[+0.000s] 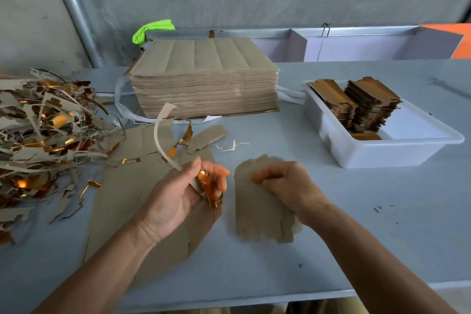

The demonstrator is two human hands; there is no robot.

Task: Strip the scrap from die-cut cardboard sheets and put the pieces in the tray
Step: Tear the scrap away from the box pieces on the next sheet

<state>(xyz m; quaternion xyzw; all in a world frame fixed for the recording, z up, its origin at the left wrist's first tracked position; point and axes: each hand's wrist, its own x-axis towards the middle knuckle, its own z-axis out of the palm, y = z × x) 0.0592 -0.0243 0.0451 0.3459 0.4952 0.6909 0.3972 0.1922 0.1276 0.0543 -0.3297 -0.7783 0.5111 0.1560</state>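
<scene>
Right, white tray (377, 154) at my right holds two stacks of stripped pieces (356, 104) filling its far-left part, with bare floor toward the near-right corner, and the tall sheet stack (204, 79) sits at the back centre. My left hand (178, 194) pinches a curling scrap strip (163, 135) over the torn sheet (142, 211) near the table's front edge, while my right hand (288, 186) is curled round a blurred cut piece (254, 214) just beside it. Scrap pile (43, 130) crowds the left edge; bare table (382, 224) lies open between my right hand and the tray.
</scene>
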